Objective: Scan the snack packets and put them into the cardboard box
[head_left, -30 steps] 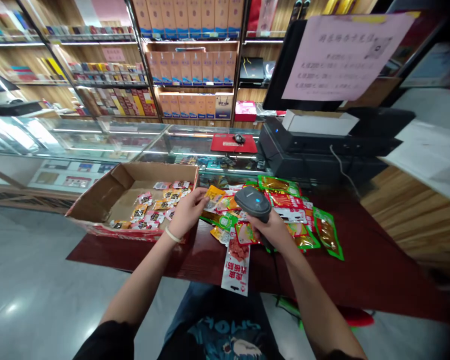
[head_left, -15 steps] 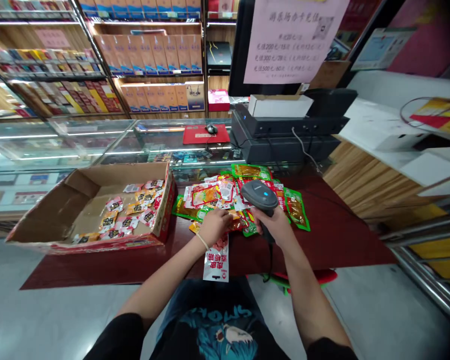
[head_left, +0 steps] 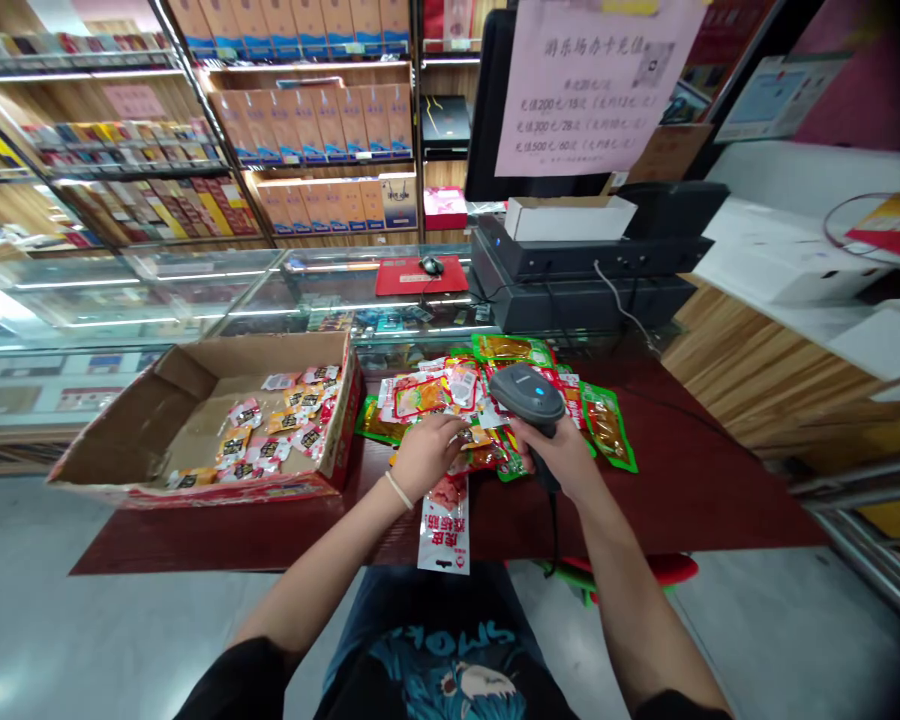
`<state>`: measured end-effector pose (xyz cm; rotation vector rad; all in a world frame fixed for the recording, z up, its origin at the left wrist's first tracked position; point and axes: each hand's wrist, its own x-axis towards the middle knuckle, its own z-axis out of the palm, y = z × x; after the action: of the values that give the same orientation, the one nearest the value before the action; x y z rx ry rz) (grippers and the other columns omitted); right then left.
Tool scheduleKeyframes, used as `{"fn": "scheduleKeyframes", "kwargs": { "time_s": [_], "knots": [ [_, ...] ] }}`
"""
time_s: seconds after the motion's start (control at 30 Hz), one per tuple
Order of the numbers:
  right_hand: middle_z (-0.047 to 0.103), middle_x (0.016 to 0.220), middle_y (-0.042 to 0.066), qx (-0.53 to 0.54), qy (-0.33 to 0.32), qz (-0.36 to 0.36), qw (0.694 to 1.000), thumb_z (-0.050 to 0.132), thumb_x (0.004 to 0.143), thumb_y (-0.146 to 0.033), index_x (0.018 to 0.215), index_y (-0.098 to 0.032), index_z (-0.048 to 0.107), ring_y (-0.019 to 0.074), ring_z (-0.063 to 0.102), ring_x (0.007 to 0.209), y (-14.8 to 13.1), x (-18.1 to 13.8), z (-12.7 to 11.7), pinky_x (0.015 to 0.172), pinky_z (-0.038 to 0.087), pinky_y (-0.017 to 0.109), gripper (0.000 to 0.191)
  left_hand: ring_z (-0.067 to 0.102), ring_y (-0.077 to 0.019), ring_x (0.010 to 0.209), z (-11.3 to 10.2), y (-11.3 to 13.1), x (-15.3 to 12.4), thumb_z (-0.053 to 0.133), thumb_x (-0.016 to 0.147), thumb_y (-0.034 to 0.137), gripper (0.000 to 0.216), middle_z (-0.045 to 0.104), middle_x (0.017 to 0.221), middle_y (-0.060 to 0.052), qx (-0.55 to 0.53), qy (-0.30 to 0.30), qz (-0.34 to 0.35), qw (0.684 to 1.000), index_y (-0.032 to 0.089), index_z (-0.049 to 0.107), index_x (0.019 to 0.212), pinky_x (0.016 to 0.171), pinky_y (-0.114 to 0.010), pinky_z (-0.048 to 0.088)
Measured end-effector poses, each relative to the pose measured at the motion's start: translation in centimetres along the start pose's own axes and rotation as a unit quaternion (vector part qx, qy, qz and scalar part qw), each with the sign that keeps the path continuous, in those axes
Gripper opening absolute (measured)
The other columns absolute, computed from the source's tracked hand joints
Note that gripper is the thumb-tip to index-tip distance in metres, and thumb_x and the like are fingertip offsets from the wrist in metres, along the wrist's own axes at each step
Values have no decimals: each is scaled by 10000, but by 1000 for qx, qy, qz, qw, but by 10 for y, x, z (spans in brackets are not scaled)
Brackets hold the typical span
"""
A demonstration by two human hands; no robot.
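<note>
My right hand [head_left: 566, 455] is wrapped round the handle of a dark grey barcode scanner [head_left: 526, 392], which has a small blue light on top. Its head is over a pile of snack packets [head_left: 420, 395] with red, white, green and orange wrapping. To the left of the scanner, my left hand [head_left: 429, 455] has its fingers curled at the pile's near side, closed on a small orange snack packet [head_left: 477, 437] that is partly hidden. Under that hand a white packet with red print [head_left: 445, 530] sticks out over the table's front edge.
An open cardboard box [head_left: 195, 490] with several small sachets stands left on the dark red table [head_left: 690, 500]. Behind are a glass counter [head_left: 322, 290], a mouse [head_left: 431, 265] on a red mat, and a monitor [head_left: 487, 110] bearing a pink notice. The scanner's cable [head_left: 553, 530] hangs over the front edge.
The view has shifted slightly, so everything appears a little further right and lower. Both hands stay in nearly the same place over the packets, the scanner still in the right one.
</note>
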<state>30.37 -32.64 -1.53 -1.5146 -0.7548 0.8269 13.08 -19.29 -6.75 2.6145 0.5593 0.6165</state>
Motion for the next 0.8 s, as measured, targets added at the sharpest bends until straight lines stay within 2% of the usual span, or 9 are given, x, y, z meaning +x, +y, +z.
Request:
{"fn": "scheduleKeyframes", "kwargs": {
  "time_s": [0.23,0.33,0.43,0.63,0.7,0.8],
  "knots": [
    [530,473,-44,-23,-62,-10,998,769,707,-621,694,-217,534,111,472,346,-14,11,27,340,386,235,468,639,-225,1111,-82,-3,-22,470,996,296,300,699,1180,-95,-26,113,7,993,243,645,1234,997,-405,505],
    [550,488,-26,-43,-90,0,995,773,699,-625,675,-213,530,119,493,362,-22,18,44,358,410,244,479,648,-225,1086,-118,-20,-39,471,994,301,294,708,1153,-91,7,149,-24,988,240,653,1218,980,-395,509],
    [546,469,-17,-59,-112,1,992,772,695,-633,644,-210,525,119,491,363,-25,25,65,368,410,247,492,661,-231,1057,-148,-50,-57,486,986,312,280,720,1131,-83,46,159,-78,983,231,667,1185,965,-382,503],
    [550,492,-35,-38,-134,9,990,796,670,-629,724,-211,554,124,501,368,-16,41,103,375,409,250,486,674,-236,1045,-184,-113,-86,490,979,349,285,733,1135,-67,70,154,-176,970,237,678,1163,956,-346,484],
    [556,500,-33,-36,-140,18,989,805,675,-611,735,-210,555,126,505,374,-13,45,112,377,411,251,476,668,-243,1058,-190,-130,-85,497,971,337,292,727,1155,-68,85,121,-188,971,233,670,1183,959,-347,477],
    [562,521,-28,-29,-149,20,988,815,686,-583,724,-207,551,122,508,384,-13,47,123,379,407,244,461,662,-256,1056,-192,-154,-73,514,946,270,301,714,1174,-85,111,35,-186,976,210,657,1204,944,-353,479]
  ]
}}
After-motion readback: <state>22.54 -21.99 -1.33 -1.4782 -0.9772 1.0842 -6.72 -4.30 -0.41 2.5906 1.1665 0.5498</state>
